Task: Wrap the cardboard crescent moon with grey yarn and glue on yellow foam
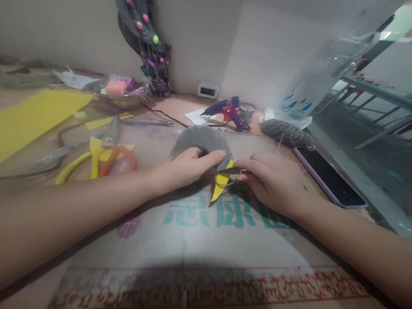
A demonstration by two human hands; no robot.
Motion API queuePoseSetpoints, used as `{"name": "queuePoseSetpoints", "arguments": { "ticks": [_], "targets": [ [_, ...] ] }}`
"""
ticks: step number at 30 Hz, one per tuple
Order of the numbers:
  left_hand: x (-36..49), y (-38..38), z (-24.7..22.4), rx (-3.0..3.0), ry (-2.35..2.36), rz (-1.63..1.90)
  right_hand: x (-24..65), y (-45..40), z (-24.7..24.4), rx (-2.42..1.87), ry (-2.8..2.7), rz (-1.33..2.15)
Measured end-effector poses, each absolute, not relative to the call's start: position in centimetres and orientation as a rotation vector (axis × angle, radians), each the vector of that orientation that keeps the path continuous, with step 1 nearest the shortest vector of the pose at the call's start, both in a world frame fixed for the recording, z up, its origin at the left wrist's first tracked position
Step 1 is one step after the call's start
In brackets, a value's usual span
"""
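Note:
My left hand [200, 166] grips a crescent [205, 140] wrapped in grey yarn, thumb pressed on its front. From the crescent's right end sticks out a bare yellow pointed tip [219, 186]. A thin grey loop [224, 180] crosses this tip; it looks like a strand of yarn. Pinched in my right hand [266, 178] is a small dark pointed tool [230, 170], its narrow end lying across the yellow tip. The exact kind of tool is unclear, and its rear is hidden by my fingers.
Behind the crescent lie a blue glue gun [225, 111] with a red light and a grey yarn skein [286, 132]. A phone [329, 176] rests at right, near a clear plastic jug [304, 86]. Orange-and-yellow-handled tools [98, 158] and yellow sheet [26, 121] lie left.

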State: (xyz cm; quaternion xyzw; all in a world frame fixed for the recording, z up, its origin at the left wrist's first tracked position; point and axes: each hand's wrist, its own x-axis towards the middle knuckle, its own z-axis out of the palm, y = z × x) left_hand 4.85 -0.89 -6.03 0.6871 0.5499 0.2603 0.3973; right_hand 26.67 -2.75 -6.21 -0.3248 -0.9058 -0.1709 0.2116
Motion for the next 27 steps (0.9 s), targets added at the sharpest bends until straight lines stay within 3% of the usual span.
{"name": "queuePoseSetpoints", "arguments": {
  "ticks": [15, 22, 27],
  "targets": [
    [4.7, -0.9, -6.0, 1.648, 1.316, 0.707, 26.8, -2.4, -6.5, -1.038, -2.187, 0.001],
    [4.8, -0.7, -6.6, 1.711, 1.152, 0.747, 25.7, -2.8, -6.6, -1.185, -2.053, 0.622],
    [4.8, -0.2, -6.8, 1.895, 1.081, 0.761, 25.6, -2.9, -6.7, -1.170, -2.018, 0.758]
  ]
}}
